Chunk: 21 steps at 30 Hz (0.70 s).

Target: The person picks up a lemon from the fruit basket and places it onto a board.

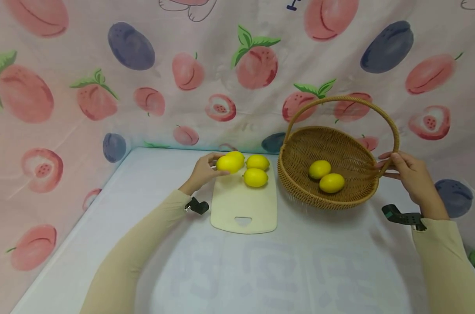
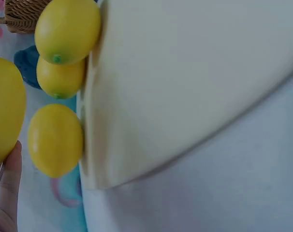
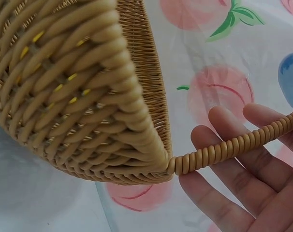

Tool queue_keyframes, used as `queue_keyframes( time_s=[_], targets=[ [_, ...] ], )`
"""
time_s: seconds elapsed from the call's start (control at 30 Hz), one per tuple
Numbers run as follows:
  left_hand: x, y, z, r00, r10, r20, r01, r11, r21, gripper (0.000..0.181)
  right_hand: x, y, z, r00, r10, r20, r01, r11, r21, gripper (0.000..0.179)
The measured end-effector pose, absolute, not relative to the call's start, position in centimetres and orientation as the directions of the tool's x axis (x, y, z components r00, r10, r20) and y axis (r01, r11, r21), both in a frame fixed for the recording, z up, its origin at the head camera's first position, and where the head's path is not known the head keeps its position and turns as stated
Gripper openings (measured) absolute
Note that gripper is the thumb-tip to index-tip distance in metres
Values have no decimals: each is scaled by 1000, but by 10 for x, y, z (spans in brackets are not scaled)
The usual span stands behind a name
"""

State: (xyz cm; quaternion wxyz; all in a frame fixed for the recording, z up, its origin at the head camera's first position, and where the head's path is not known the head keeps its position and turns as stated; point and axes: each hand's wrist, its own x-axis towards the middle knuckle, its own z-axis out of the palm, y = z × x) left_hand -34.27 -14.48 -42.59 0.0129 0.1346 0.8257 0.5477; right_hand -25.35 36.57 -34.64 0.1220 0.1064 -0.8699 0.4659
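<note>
My left hand [image 1: 203,172] grips a yellow lemon [image 1: 226,164] over the far left part of a cream cutting board [image 1: 243,203]. In the left wrist view this held lemon [image 2: 5,113] stands apart from three other lemons, one of them a near lemon [image 2: 55,140], at the board. The head view shows the front lemon [image 1: 255,178] and the back lemon [image 1: 258,162] clearly; another is partly covered by the held one. My right hand [image 1: 413,176] holds the wicker basket [image 1: 324,141] by the lower right end of its handle [image 3: 233,147]. Two lemons [image 1: 331,183] lie inside the basket, whose opening faces me.
The white tabletop [image 1: 237,270] stretches in front of the board and basket. A curtain [image 1: 206,117] printed with fruit hangs right behind them and along the left side. The basket's tall handle [image 1: 345,99] arches up in front of the curtain.
</note>
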Motion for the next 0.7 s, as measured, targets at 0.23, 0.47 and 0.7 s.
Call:
queue_keyframes(
  time_s=[0.23, 0.47, 0.7],
  targets=[
    [-340, -150, -439, -968, 236, 85, 174, 391, 904, 60, -254, 365, -346, -945, -77, 317, -307, 542, -782, 33],
    [-342, -151, -449, -972, 229, 53, 152, 437, 887, 62, -253, 364, -346, -943, -72, 325, -310, 546, -778, 34],
    [-342, -150, -452, -974, 223, 35, 140, 475, 869, 62, -252, 364, -346, -940, -78, 332, -320, 534, -782, 32]
  ],
)
